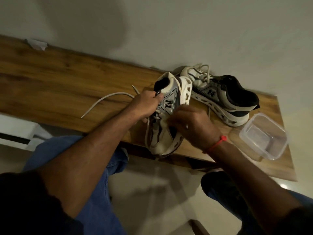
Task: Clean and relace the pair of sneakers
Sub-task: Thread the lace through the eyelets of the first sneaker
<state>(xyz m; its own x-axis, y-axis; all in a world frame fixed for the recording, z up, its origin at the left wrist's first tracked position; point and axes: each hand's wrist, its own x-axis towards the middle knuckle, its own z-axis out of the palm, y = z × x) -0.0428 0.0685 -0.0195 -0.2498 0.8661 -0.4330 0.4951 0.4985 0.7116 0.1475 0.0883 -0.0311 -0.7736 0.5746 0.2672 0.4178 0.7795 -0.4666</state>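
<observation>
A white and grey sneaker (169, 102) is held on its side over the near edge of the wooden table (59, 78), heel away from me. My left hand (145, 106) grips its collar by the tongue. My right hand (191, 122), blurred, has curled fingers at the sneaker's lace area; what they pinch is hidden. The second sneaker (220, 97) lies on the table behind, its lace loose near the toe. A loose grey lace (105, 99) lies on the table to the left.
A clear plastic container (264, 136) stands at the table's right end, close to my right wrist. A crumpled white paper (36, 44) lies at the far left against the wall. My knees in blue jeans are below the table edge.
</observation>
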